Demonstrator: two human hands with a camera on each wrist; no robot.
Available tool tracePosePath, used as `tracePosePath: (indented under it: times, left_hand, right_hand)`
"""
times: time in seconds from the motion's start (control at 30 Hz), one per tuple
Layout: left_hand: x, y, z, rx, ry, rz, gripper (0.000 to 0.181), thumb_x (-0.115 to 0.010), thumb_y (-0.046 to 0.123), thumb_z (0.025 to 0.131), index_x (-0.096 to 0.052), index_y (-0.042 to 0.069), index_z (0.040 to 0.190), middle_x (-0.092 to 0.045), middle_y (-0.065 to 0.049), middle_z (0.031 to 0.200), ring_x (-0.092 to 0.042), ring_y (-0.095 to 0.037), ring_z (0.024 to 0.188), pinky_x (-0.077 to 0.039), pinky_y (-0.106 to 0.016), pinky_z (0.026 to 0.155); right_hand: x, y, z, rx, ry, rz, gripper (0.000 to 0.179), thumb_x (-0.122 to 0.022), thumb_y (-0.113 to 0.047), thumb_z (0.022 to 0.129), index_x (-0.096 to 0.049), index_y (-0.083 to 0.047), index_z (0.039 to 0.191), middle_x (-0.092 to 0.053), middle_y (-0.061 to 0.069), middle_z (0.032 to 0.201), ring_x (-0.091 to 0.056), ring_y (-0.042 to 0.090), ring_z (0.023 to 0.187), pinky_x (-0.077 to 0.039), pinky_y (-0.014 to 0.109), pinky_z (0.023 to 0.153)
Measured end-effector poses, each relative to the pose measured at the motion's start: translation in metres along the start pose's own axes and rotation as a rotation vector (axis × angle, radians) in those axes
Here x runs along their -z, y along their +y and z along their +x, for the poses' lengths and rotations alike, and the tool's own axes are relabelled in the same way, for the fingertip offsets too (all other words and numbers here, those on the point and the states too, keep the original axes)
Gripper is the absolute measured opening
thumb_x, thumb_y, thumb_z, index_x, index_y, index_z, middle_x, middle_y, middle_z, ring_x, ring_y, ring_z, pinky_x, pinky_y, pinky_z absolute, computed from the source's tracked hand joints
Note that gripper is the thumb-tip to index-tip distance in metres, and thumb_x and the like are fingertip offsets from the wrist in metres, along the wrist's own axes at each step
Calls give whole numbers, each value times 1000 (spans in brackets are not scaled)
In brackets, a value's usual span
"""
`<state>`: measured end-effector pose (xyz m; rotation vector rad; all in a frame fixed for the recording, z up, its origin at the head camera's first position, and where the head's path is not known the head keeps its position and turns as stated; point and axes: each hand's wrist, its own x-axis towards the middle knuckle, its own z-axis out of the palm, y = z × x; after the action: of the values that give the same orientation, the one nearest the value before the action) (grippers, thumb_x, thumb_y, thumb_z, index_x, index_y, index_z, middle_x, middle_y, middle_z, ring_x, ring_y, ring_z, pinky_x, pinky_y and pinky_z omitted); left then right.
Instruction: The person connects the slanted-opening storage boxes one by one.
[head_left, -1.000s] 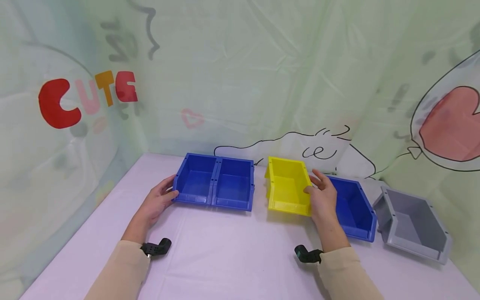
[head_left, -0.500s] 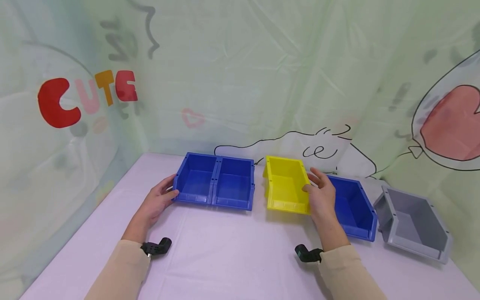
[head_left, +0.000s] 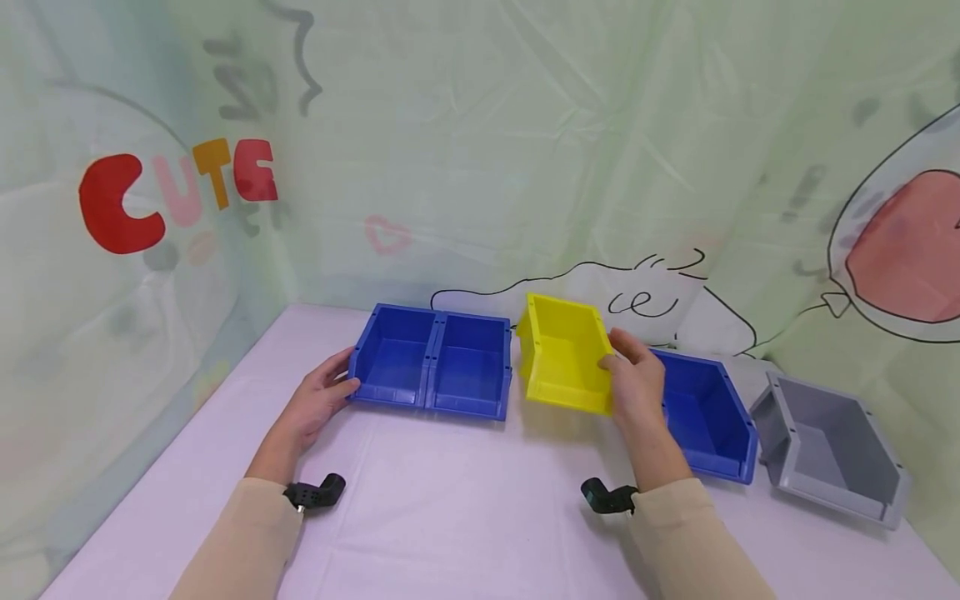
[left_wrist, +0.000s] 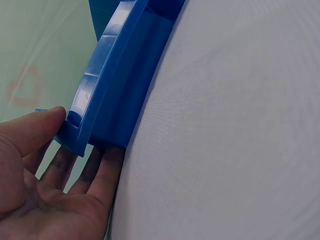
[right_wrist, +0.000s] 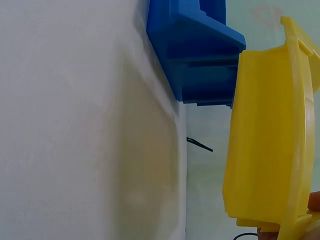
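Note:
Two blue storage bins (head_left: 393,364) (left_wrist: 112,85) stand side by side on the table, their walls meeting. My left hand (head_left: 318,406) holds the left bin's outer side, the thumb over its rim and fingers beneath in the left wrist view. A yellow storage bin (head_left: 568,360) (right_wrist: 267,145) is in my right hand (head_left: 639,385), which grips its right wall. It hangs above the table, slightly tilted, casting a shadow. Its left side is close to the right one of the paired blue bins (head_left: 471,367); whether they touch I cannot tell.
Right of my right hand stands another blue bin (head_left: 701,421), partly hidden by the hand. A grey bin (head_left: 825,450) sits angled at the table's right. A printed curtain (head_left: 480,167) hangs behind the white-covered table (head_left: 450,517).
My right hand has moved the yellow bin left and up, closer to the paired blue bins, and the bin has tilted a little. The left hand stays in place.

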<state>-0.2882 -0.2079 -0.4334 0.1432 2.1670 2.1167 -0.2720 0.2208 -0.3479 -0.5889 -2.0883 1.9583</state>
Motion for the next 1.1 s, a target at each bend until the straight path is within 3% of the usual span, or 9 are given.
tracePosePath:
  times: [1.1]
  left_hand:
    - [1, -2, 1, 4, 5, 10, 65, -50, 1, 106, -24, 9, 165, -21, -22, 170, -28, -39, 156, -31, -52, 124]
  right_hand:
    - [-16, 4, 0, 27, 24, -33, 65, -50, 1, 98, -42, -22, 159, -41, -1, 164, -45, 25, 143, -44, 43, 119]
